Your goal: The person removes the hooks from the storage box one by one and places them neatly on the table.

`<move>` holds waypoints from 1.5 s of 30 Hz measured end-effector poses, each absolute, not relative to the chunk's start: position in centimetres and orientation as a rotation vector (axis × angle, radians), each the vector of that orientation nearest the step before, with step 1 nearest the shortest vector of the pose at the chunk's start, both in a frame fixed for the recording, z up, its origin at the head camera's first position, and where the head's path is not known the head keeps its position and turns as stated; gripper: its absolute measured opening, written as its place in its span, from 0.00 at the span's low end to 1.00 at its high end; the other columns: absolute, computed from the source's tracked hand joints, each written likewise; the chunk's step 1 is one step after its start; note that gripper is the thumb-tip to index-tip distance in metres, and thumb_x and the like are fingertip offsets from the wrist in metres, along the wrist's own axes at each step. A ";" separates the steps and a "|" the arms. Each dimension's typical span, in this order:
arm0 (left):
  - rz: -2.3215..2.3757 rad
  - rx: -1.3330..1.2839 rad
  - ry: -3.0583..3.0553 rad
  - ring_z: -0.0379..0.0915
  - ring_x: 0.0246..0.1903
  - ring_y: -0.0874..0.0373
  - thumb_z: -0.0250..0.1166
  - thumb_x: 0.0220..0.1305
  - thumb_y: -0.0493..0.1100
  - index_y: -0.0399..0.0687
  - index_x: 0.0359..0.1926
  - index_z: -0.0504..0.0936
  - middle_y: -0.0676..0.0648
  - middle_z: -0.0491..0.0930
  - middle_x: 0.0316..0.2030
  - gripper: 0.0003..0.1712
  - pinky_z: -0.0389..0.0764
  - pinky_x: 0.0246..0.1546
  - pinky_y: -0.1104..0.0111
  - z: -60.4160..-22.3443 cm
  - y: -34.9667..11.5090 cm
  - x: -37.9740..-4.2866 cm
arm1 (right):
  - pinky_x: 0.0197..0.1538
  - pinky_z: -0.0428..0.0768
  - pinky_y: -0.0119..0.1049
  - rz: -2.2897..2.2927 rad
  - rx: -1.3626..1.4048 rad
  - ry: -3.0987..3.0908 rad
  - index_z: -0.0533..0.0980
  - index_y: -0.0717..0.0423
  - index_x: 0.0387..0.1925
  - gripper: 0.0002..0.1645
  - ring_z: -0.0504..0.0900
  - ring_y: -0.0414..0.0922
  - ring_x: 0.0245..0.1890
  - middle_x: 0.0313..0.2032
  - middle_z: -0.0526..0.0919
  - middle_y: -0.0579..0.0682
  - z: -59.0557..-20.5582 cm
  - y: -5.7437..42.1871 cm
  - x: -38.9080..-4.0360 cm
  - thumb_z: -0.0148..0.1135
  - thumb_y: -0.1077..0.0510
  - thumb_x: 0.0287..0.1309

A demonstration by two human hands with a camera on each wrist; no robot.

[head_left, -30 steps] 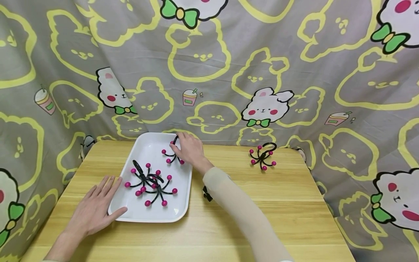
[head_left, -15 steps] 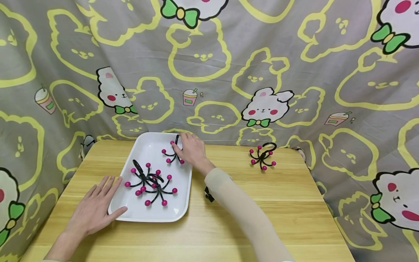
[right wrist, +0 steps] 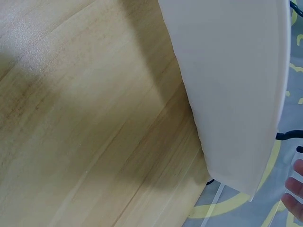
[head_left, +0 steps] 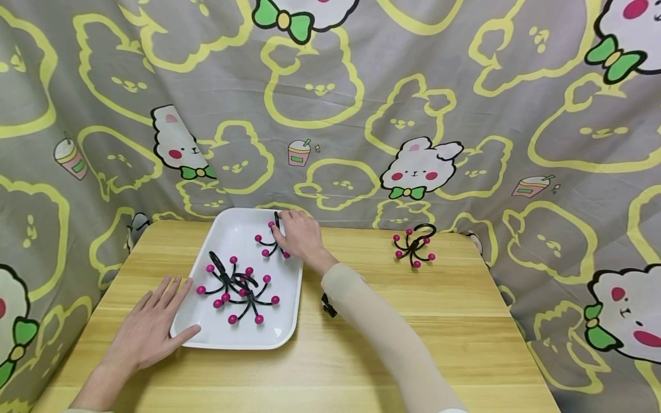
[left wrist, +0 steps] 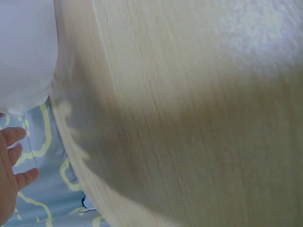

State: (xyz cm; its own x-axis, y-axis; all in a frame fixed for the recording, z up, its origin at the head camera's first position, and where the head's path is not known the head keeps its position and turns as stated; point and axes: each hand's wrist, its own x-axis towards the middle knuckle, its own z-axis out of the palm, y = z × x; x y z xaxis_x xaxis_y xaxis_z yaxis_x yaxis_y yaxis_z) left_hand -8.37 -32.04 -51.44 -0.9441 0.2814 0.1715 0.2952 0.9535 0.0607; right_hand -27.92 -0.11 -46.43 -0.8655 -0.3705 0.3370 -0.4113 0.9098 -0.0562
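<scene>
Lying along the left side of the white tray [head_left: 291, 327], my left hand [head_left: 147, 332] has its fingers spread and straight, its thumb over the near left corner. At the far right corner, my right hand [head_left: 300, 235] lies over the rim with the thumb toward the inside. Beside that thumb is a black multi-arm swivel hook [head_left: 275, 244] with pink ball tips, partly covered by the hand. In the right wrist view, the loosely bent fingers [right wrist: 294, 184] appear apart from a black hook end [right wrist: 289, 135]. Two more such hooks [head_left: 250, 298] overlap in the tray's near half.
Another pink-tipped black hook [head_left: 415, 248] lies on the wooden table [head_left: 439, 332] at the back right. A grey curtain [head_left: 330, 143] with cartoon bears stands behind the table. A small black part [head_left: 328, 305] shows under the right forearm.
The right hand shifts slightly right, then slightly back left. The upright end of the hook beside its thumb sways a little likewise. Left hand and tray stay in place.
</scene>
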 end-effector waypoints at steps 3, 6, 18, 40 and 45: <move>-0.125 -0.436 -2.951 0.58 0.78 0.33 0.65 0.61 0.75 0.46 0.84 0.55 0.29 0.66 0.76 0.62 0.67 0.72 0.35 -51.4 -32.0 -8.4 | 0.47 0.90 0.40 0.182 0.582 -2.745 0.81 0.46 0.58 0.23 0.88 0.44 0.51 0.52 0.89 0.45 -46.5 -0.1 -28.0 0.56 0.39 0.74; -0.126 -0.434 -2.956 0.58 0.79 0.33 0.65 0.62 0.75 0.46 0.84 0.56 0.29 0.66 0.76 0.61 0.66 0.72 0.35 -51.3 -32.0 -8.4 | 0.48 0.91 0.41 0.181 0.580 -2.744 0.81 0.45 0.59 0.22 0.88 0.44 0.51 0.53 0.89 0.44 -46.5 -0.1 -28.1 0.55 0.41 0.75; -0.123 -0.434 -2.954 0.58 0.78 0.33 0.64 0.62 0.75 0.45 0.83 0.57 0.29 0.66 0.76 0.61 0.66 0.72 0.35 -51.3 -31.9 -8.5 | 0.47 0.90 0.40 0.210 0.554 -2.755 0.81 0.42 0.56 0.19 0.88 0.44 0.48 0.52 0.89 0.43 -46.5 -0.1 -28.3 0.53 0.40 0.77; -0.121 -0.416 -2.975 0.58 0.79 0.33 0.64 0.62 0.75 0.46 0.84 0.56 0.28 0.65 0.76 0.61 0.65 0.73 0.34 -51.3 -31.9 -8.3 | 0.44 0.88 0.36 0.172 0.664 -2.704 0.82 0.40 0.54 0.18 0.87 0.43 0.46 0.50 0.89 0.42 -45.5 -0.7 -27.7 0.52 0.40 0.78; -0.120 -0.420 -2.974 0.58 0.79 0.33 0.64 0.62 0.75 0.46 0.84 0.55 0.28 0.65 0.76 0.62 0.65 0.73 0.34 -51.3 -32.0 -8.3 | 0.46 0.89 0.37 0.182 0.687 -2.692 0.82 0.41 0.53 0.18 0.87 0.44 0.47 0.49 0.89 0.43 -45.0 -0.4 -27.5 0.52 0.40 0.78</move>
State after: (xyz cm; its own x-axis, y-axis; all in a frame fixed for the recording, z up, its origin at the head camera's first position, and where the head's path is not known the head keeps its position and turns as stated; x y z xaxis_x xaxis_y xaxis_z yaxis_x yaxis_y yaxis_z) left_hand -8.34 -32.00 -51.32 -0.9520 0.2696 0.1447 0.2804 0.9580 0.0596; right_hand -27.51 -0.40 -44.95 -0.8187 -0.4392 0.3698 -0.4849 0.8738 -0.0357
